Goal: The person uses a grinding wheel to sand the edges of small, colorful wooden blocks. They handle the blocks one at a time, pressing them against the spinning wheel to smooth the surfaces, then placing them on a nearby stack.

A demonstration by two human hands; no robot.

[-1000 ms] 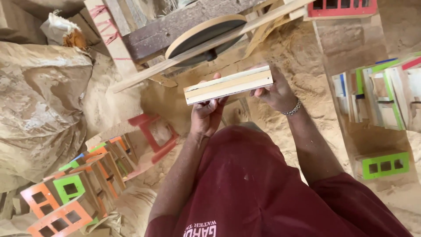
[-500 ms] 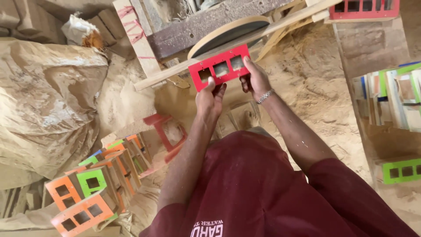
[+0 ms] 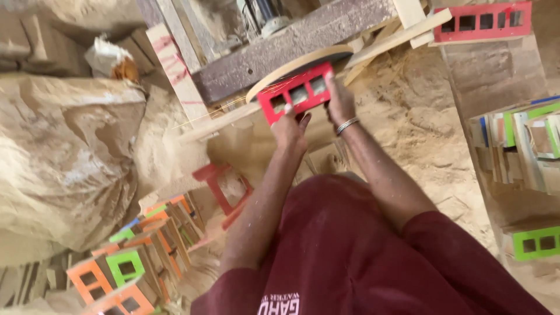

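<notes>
Red wooden frame at the sanding disc, upper centre of frame.

I see the left hand and right hand with fingers closed around a red-painted wooden block with three square windows, its top edge against the round tan disc. Risk, as I judge it: fingertips sit close to the disc; a snag could jerk the block loose.

Sawdust covers the floor. On it lie a heap of orange and green window-cut wooden blocks, a red frame, a green block and large tan sacks.
</notes>
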